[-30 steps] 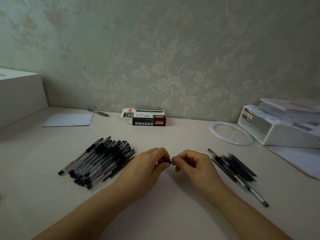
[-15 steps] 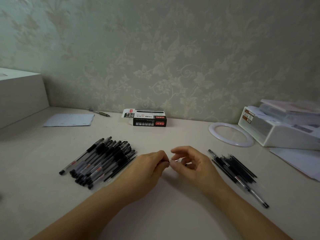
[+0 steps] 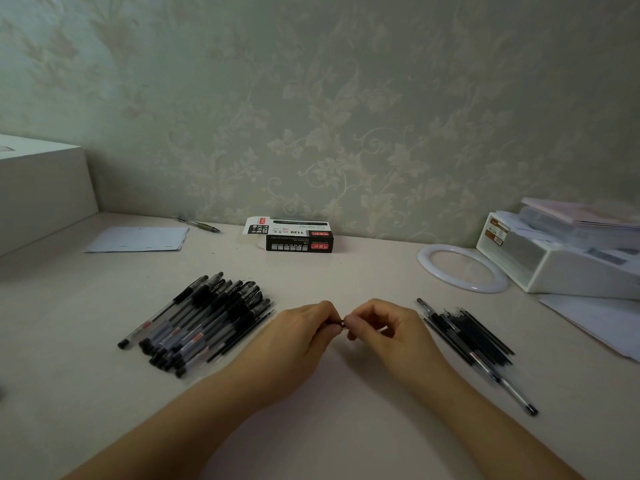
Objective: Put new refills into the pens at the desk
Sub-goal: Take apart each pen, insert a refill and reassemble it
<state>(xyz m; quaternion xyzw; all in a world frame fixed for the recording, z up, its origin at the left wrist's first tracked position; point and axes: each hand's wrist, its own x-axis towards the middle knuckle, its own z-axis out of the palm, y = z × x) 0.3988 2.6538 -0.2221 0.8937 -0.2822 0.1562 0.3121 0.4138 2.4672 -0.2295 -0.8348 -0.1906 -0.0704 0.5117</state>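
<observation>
Here the person's left hand and right hand meet at the middle of the pale surface, knuckles up, fingertips nearly touching. Between them shows only a short dark bit of a pen part; the left hand's fingers are curled round one end and the right hand's thumb and forefinger pinch the other. Most of it is hidden inside the hands, so whether it is a barrel, a tip or a refill cannot be told.

To the left of the hands lies a pile of pens with black caps and clear barrels, laid side by side at a slant, a few thin black refills along its near edge. To the right lies a smaller heap of black refills, with one long clear pen reaching from it toward the near edge.

Further back, against the patterned wall, stands a black and white refill box with its flap open. Left of it are a sheet of paper and a single green pen. A white ring lies at the right, beside a white tray stacked with papers.
</observation>
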